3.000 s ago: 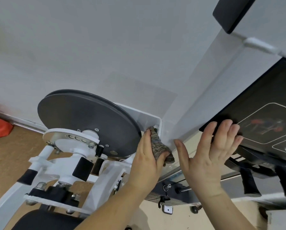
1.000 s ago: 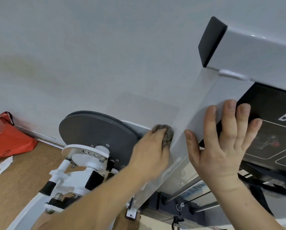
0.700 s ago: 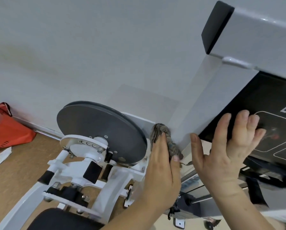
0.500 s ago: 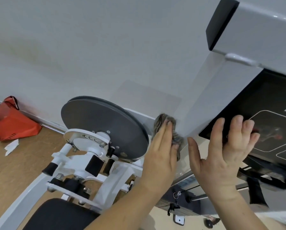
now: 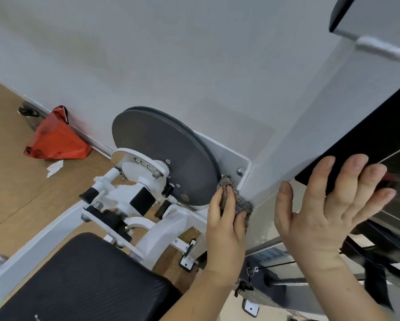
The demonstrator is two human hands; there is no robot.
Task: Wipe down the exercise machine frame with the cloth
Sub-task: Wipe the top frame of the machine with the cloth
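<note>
A bunched grey-brown cloth (image 5: 239,200) sits against the lower end of the machine's white upright frame (image 5: 310,126), just below the bolted white bracket (image 5: 231,156). My left hand (image 5: 225,230) grips the cloth and holds it against the frame, beside the rim of the grey pulley disc (image 5: 161,154). To its right, my right hand (image 5: 321,212) lies with spread fingers on the frame edge. Its fingertips reach onto the black instruction panel (image 5: 368,140).
A black padded seat (image 5: 83,281) fills the lower left, with white pivot arms and black rollers (image 5: 129,200) behind it. A red bag (image 5: 55,137) and paper scraps lie on the wooden floor by the wall. Weight-stack rods (image 5: 287,281) run below my hands.
My left hand slid the cloth down the upright, from higher on the frame to beside the bracket bolt. My right hand shifted slightly lower and right along the panel edge.
</note>
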